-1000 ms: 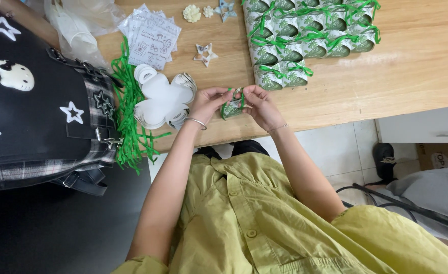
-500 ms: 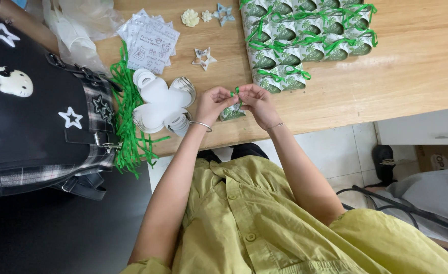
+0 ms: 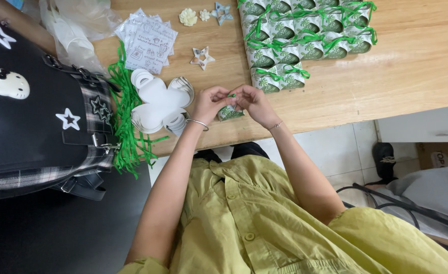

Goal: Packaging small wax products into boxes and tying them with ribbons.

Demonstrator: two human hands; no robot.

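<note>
We pinch a thin green ribbon (image 3: pixel 231 95) between the fingertips of our left hand (image 3: pixel 211 103) and right hand (image 3: pixel 253 102), atop a small green-and-white patterned paper box (image 3: pixel 230 112) at the wooden table's (image 3: pixel 412 76) near edge. Flat white flower-shaped cutouts (image 3: pixel 158 101) and loose green ribbon strands (image 3: pixel 125 116) lie beside them.

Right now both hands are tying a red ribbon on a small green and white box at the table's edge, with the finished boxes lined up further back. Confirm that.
Not quite: the ribbon is green, not red. The head view shows the left hand and right hand pinching it over the small green and white box at the table's edge, with the finished boxes lined up further back.
</note>
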